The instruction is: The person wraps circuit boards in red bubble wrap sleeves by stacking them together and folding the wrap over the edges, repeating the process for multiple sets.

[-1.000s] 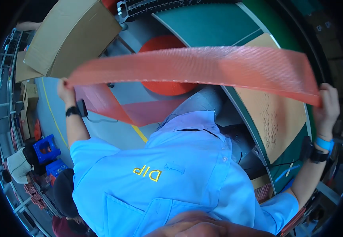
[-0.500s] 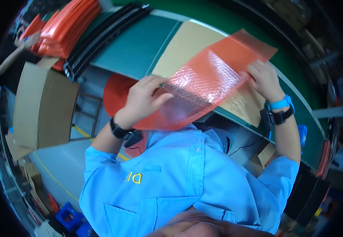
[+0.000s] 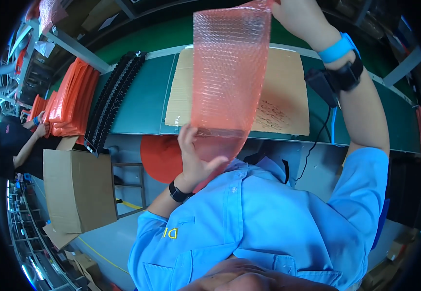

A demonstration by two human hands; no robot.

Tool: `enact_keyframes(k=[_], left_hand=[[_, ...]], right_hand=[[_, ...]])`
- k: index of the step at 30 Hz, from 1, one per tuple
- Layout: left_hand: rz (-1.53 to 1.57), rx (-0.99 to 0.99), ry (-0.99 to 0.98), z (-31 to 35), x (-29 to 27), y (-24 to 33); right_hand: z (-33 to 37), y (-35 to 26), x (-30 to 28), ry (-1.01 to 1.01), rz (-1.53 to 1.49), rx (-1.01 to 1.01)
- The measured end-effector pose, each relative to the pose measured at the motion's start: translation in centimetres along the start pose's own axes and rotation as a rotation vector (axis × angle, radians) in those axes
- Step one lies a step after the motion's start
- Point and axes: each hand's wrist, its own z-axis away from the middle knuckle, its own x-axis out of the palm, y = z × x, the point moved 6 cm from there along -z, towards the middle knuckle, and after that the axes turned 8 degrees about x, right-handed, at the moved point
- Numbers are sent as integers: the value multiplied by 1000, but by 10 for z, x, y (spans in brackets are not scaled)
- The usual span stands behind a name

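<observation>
A translucent red bubble-wrap bag (image 3: 230, 72) hangs stretched lengthwise in front of me above the bench. At the top, my right hand (image 3: 300, 22) pinches the bag's upper right corner; the fingertips are partly cut off by the frame's edge. My left hand (image 3: 197, 159) is by the bag's lower left end, fingers and thumb spread apart, with the thumb lying across the red film. A darker band crosses the bag near its lower end; what makes it is unclear. Beneath the bag, a brown cardboard sheet (image 3: 283, 92) lies on the green bench.
Black ridged strips (image 3: 116, 99) and a stack of red bubble bags (image 3: 72, 99) are on the bench's left side. A cardboard box (image 3: 82, 189) stands left of me, near a red round stool seat (image 3: 159, 157). Another person (image 3: 14, 145) handles red bags at far left.
My right hand has gone up and away, pulling the bag from a slanted to a more upright position. My left hand has moved lower, and its fingers are spread.
</observation>
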Motion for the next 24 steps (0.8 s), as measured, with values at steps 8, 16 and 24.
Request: enact_keyframes(k=[8,16,24], left_hand=[[167,-731,-366,-17,-11,-61],[294,-355,-135,-24,-60,-98],[34,-580,15,49,-79,-131]], right_hand=[[2,45,48,204,-402,-422],[42,82,31,176,-488,-295],[119,118,151,-18,180,-108]])
